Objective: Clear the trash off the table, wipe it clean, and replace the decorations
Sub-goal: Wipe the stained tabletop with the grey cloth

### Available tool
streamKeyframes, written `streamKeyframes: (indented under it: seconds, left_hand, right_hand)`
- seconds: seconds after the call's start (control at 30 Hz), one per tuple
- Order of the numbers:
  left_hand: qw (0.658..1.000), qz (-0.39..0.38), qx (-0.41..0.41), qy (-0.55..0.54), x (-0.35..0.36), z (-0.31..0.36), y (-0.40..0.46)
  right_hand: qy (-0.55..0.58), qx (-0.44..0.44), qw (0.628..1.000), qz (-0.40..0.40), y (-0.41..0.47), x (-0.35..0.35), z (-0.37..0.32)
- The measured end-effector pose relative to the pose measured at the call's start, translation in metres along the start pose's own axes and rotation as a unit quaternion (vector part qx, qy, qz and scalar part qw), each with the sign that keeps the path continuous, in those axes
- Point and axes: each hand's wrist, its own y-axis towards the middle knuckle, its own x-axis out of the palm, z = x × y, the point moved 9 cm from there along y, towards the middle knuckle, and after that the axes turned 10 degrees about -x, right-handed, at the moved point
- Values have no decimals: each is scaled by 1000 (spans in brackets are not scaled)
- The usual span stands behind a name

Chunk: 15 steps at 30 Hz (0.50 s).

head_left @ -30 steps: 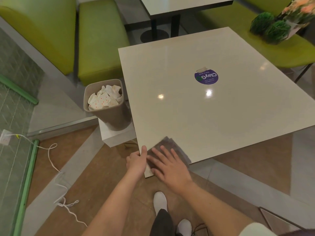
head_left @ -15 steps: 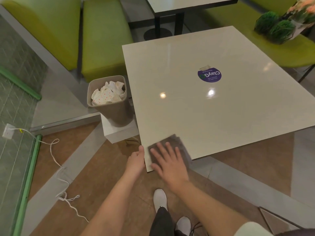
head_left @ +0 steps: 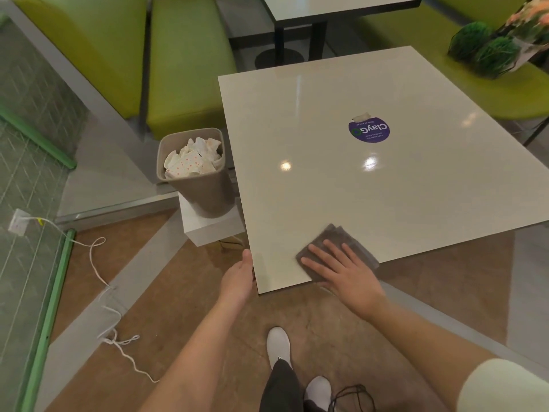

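A glossy beige table (head_left: 341, 188) fills the middle of the head view, with a round purple sticker (head_left: 369, 129) on it. A folded grey cloth (head_left: 347, 237) lies near the table's near edge. My right hand (head_left: 341, 270) presses flat on the cloth with straight, spread fingers. My left hand (head_left: 239, 278) rests against the table's near left corner edge, its fingers hidden below. A taupe trash bin (head_left: 196, 179) full of crumpled white paper stands left of the table. Green ball plants (head_left: 481, 53) and a flower arrangement (head_left: 531, 22) sit on the right bench.
Lime green benches (head_left: 184, 63) stand to the far left and far right (head_left: 463, 90). The bin sits on a white block (head_left: 214, 230). A second table (head_left: 335, 4) is behind. A white cable (head_left: 101, 281) trails over the floor at left. My white shoes (head_left: 277, 346) are below.
My right hand has slid the cloth to the right along the near edge, away from the corner. My left hand has stayed at the corner edge.
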Motion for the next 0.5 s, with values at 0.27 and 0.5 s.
streamKeyframes:
  seconds: [0.27,0.5]
  left_hand:
    - [1000,1,8,10,-2,1,-1]
    - [996,66,39,48,5,8,-9]
  right_hand:
    - [41,-52,996,52,61,-8,-104]
    - [42,-33,997,59,30,-4,-55]
